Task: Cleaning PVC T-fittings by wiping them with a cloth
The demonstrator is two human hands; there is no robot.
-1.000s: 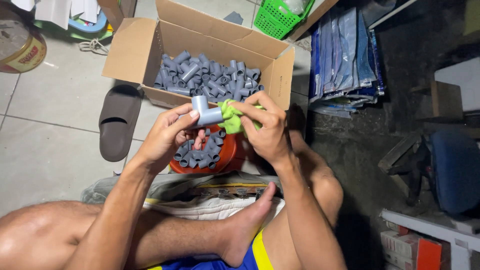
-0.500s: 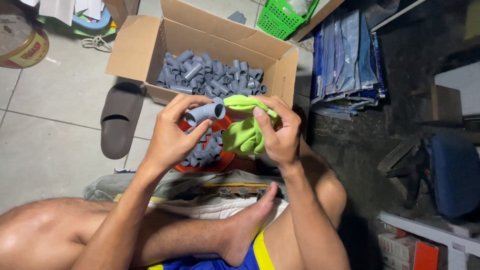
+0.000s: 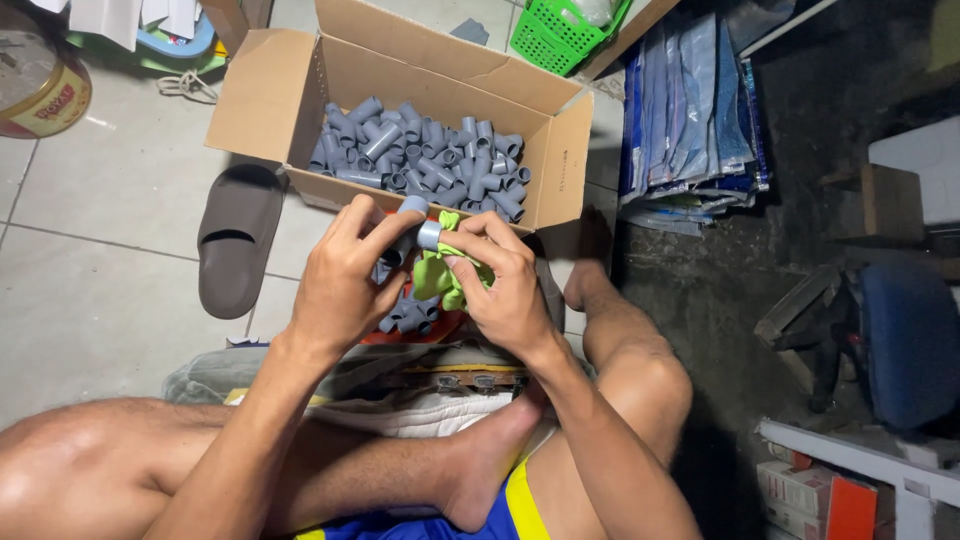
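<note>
Both hands are up close together over the lap. The left hand (image 3: 340, 285) is curled around a short grey pipe fitting (image 3: 418, 232), fingers wrapped over it with the thumb on top, so only its round open end pokes out toward the other hand. The right hand (image 3: 505, 290) is bunched around a lime-green cloth (image 3: 440, 275), fingertips pinching the cloth right up against the fitting's open end — so the fitting sits between the two hands, touching both, a bit higher than the knuckles.

Directly underneath the hands there's a red bowl (image 3: 445, 328) with more grey fittings in it, mostly hidden by the hands. Just beyond that, an open cardboard box (image 3: 280, 90) sits on the tiled floor, with a heap of grey pipe fittings (image 3: 420, 155) of the same kind in its bottom.

To the left of the box lies a dark brown slipper (image 3: 238, 238), sole down. Further out — a green plastic basket (image 3: 565, 30) past the box's far corner, and a stack of blue plastic-wrapped packs (image 3: 690, 110) off to the right. The person's bare legs are crossed at the bottom of the view.
</note>
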